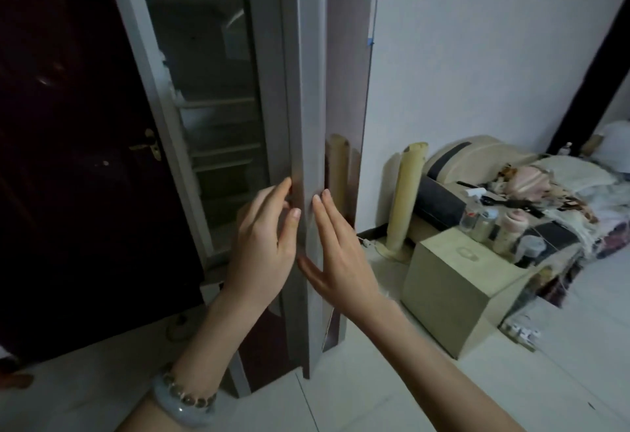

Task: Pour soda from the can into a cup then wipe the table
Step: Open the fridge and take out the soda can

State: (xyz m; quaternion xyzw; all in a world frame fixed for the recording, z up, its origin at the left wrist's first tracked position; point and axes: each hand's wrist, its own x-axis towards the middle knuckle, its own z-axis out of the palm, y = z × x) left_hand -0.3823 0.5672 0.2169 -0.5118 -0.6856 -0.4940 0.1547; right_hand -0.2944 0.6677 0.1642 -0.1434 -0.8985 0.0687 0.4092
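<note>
A grey fridge door [306,97] stands open, edge-on to me, in the middle of the view. Behind it the fridge interior [218,118] shows dim shelves. My left hand [266,240] holds the door's edge, fingertips past the inner side and thumb on the front. My right hand [335,247] lies flat against the door's outer side, fingers straight. No can or cup is in view.
A dark door with a brass handle [150,147] stands at the left. At the right are a rolled mat [405,193], a cardboard box [453,288] bearing jars [491,223], and a cluttered sofa [552,182]. A power strip [521,331] lies on the white tile floor.
</note>
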